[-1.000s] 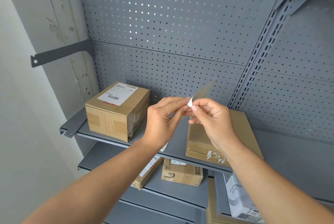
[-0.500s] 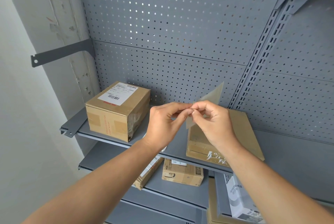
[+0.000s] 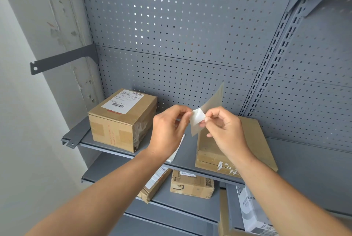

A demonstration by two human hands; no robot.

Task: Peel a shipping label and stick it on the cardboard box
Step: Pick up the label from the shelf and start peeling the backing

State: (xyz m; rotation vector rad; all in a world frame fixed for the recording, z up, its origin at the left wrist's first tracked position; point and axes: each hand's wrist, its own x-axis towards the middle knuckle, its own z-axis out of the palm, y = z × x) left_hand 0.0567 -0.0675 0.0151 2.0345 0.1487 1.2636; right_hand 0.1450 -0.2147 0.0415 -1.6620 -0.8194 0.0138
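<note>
I hold a shipping label sheet (image 3: 209,109) in the air above the grey shelf (image 3: 187,156), with its greyish backing side towards me. My left hand (image 3: 168,131) pinches the white label corner (image 3: 197,116), which is lifted from the backing. My right hand (image 3: 222,131) pinches the sheet just to the right of that corner. Below my right hand lies a flat unlabelled cardboard box (image 3: 255,144) on the shelf. A second cardboard box (image 3: 122,119) at the left carries a white label on its top.
A perforated grey back panel (image 3: 181,45) rises behind the shelf. A white sheet (image 3: 177,150) lies on the shelf under my left wrist. The lower shelf holds two brown parcels (image 3: 191,183) and a white package (image 3: 251,214). A bare bracket (image 3: 62,61) sticks out at the left.
The white corner of the label has come away from the backing and now shows between my fingers. The sheet has tilted and my hands have shifted slightly right.
</note>
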